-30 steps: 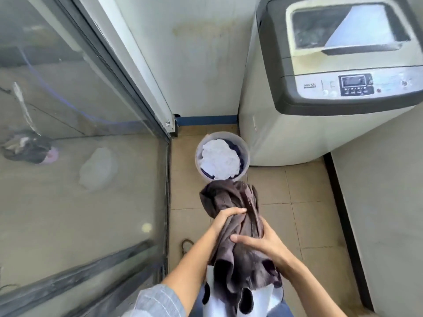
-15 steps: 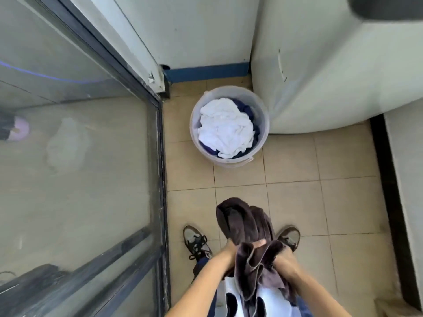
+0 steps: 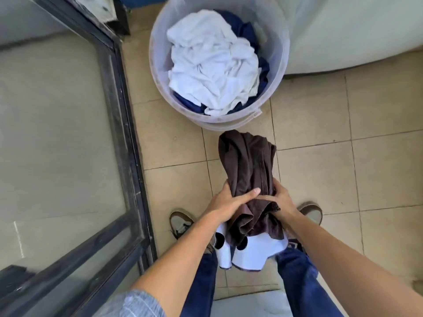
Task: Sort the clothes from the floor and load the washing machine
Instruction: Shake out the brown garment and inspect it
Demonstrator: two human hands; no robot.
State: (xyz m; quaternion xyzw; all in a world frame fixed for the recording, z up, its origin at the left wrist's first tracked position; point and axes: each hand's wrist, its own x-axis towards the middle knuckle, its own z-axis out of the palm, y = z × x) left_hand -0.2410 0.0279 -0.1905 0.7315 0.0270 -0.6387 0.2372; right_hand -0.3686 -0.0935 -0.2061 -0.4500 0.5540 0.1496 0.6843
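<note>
Head tipped down: the washer's top is gone from view, the bucket is close.

Both hands, left hand (image 3: 225,203) and right hand (image 3: 280,197), hold the bunched brown cloth (image 3: 248,161) over the floor, near the bucket (image 3: 278,37) of white and blue clothes (image 3: 212,65). The washing machine (image 3: 354,30) stands just beside it. I think loading has not begun.

Sleeve: light blue-grey sleeve (image 3: 137,303), finely striped, on the left arm.
Forearms: bare.
Legs: dark blue jeans (image 3: 299,282).
Footwear: grey-brown shoes (image 3: 180,221), dark laces, just beyond the jeans.
</note>
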